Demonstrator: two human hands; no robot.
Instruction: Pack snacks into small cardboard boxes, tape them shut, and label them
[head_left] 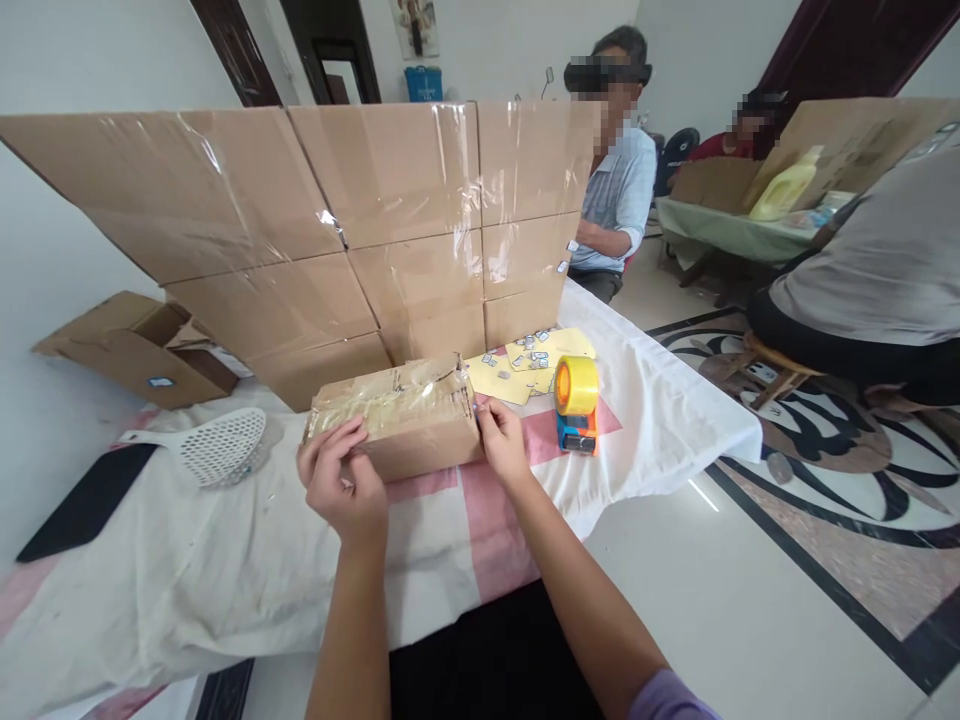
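Observation:
A long taped cardboard box lies in front of me on the cloth-covered table, its top crossed by creased clear tape. My left hand grips the box's left end, with the fingers bent over the top edge. At the right end, my right hand is closed, thumb and fingers pinching at the box's torn edge. Whether a bit of tape is also between those fingertips cannot be made out. To the right stands a tape dispenser in orange and blue with a yellow tape roll.
A tall taped cardboard panel stands behind the box. Yellow paper sheets with small stickers lie at its foot. On the left are a white slotted scoop, a black flat object and an opened carton. Other people sit beyond.

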